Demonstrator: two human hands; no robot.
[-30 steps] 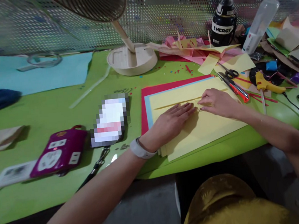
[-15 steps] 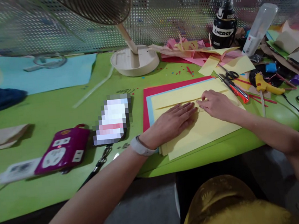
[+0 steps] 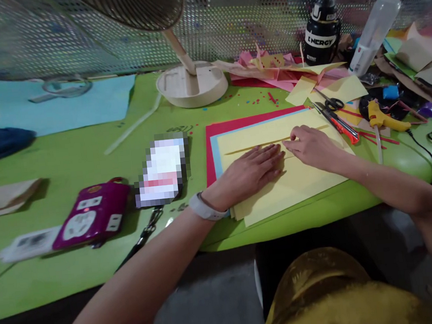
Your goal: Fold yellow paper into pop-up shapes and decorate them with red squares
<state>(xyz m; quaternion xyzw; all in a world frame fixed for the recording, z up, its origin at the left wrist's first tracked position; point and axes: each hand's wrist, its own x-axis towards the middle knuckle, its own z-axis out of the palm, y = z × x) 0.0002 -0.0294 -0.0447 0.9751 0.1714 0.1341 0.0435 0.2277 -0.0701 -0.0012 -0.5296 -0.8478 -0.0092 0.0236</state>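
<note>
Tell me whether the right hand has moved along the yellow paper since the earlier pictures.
No, not noticeably. The right hand rests at the same spot on the fold of the yellow paper, fingertips beside the left hand, just left of the red utility knife.

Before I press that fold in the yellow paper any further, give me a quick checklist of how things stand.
1. Left hand flat on the yellow sheet, pinning it: ok.
2. Right hand fingertips on the fold line: ok.
3. Fold straight along its whole length: cannot tell, the hands cover part of it.
4. Utility knife off the sheet: cannot tell, it lies at the right edge.
5. Glue gun apart from the sheet: ok.
</note>
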